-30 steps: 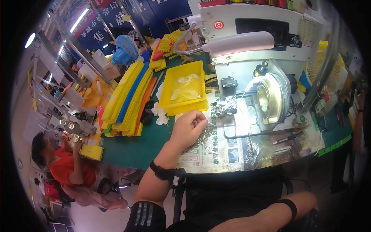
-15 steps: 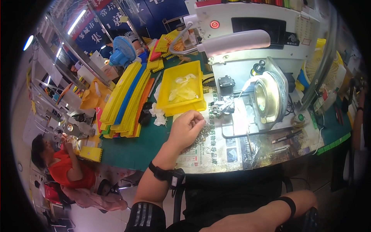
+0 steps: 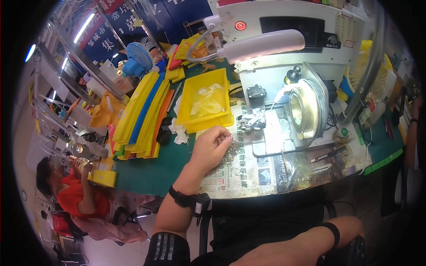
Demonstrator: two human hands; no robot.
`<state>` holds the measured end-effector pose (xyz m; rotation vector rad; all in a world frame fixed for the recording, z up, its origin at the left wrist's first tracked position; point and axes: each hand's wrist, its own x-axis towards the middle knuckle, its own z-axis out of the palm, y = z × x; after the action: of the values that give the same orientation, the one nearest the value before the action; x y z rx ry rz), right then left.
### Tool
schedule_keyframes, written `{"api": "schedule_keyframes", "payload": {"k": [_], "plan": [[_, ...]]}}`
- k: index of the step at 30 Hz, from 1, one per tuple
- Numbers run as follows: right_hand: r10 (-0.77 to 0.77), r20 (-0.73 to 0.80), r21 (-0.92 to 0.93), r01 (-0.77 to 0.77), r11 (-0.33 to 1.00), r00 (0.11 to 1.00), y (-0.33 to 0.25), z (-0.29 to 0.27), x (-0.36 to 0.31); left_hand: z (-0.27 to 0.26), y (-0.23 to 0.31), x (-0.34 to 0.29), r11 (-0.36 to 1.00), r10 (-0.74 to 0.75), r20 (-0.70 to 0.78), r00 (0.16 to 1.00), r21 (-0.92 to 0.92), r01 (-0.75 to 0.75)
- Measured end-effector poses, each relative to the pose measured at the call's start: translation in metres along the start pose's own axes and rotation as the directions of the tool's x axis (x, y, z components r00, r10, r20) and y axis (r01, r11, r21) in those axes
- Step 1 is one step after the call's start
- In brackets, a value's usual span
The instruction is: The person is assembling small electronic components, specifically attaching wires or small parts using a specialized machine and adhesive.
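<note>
My left hand (image 3: 211, 149) rests on the newspaper-covered bench, fingers curled in and thumb against the forefinger. Whatever is pinched there, if anything, is too small to make out. A heap of thin, tangled metal pieces (image 3: 232, 153), perhaps fine chain, lies right beside and partly under that hand. Just beyond it stands a yellow tray (image 3: 181, 119) with clear plastic bags (image 3: 207, 105) inside. My right hand (image 3: 262, 256) lies low across my lap at the bottom edge; its fingers are cut off from view. A black band circles each wrist.
To the right, a white machine (image 3: 284, 66) carries a round metal drum (image 3: 302, 110) under a lamp (image 3: 262, 45). Tweezers (image 3: 330, 154) lie near the bench's front edge. Stacked yellow and blue strips (image 3: 141, 116) stand at left. A person in red (image 3: 80, 195) sits further left.
The whole view has shifted slightly, with the machine and lamp a little further left. My left hand stays beside the metal heap, fingers still curled. My right arm has not moved.
</note>
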<state>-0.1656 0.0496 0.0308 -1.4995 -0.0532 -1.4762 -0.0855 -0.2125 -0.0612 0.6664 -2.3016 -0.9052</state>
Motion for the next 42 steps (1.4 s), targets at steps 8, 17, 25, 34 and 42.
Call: {"api": "schedule_keyframes", "payload": {"k": [8,17,25,34,42], "plan": [[0.147,0.006,0.295,-0.142,0.945,0.989,0.007,-0.011,-0.011,-0.002,-0.018,-0.002,0.999,-0.025,-0.079,0.997,-0.039,0.022],[0.369,0.075,0.291,-0.375,0.880,0.926,0.003,-0.010,-0.013,0.001,-0.015,0.000,0.998,-0.033,-0.063,0.997,-0.049,0.030],[0.247,0.000,0.251,-0.239,0.938,0.969,0.001,-0.009,-0.016,0.002,-0.009,-0.003,0.999,-0.025,-0.067,0.997,-0.042,0.023],[-0.071,0.051,-0.157,0.078,0.984,0.996,0.008,-0.024,-0.019,0.002,-0.009,0.000,0.991,-0.094,-0.060,0.994,-0.103,0.087],[-0.025,0.008,-0.014,0.025,1.000,1.000,-0.004,-0.022,-0.014,0.004,-0.015,0.000,0.996,-0.044,-0.050,0.998,-0.084,0.040]]}}
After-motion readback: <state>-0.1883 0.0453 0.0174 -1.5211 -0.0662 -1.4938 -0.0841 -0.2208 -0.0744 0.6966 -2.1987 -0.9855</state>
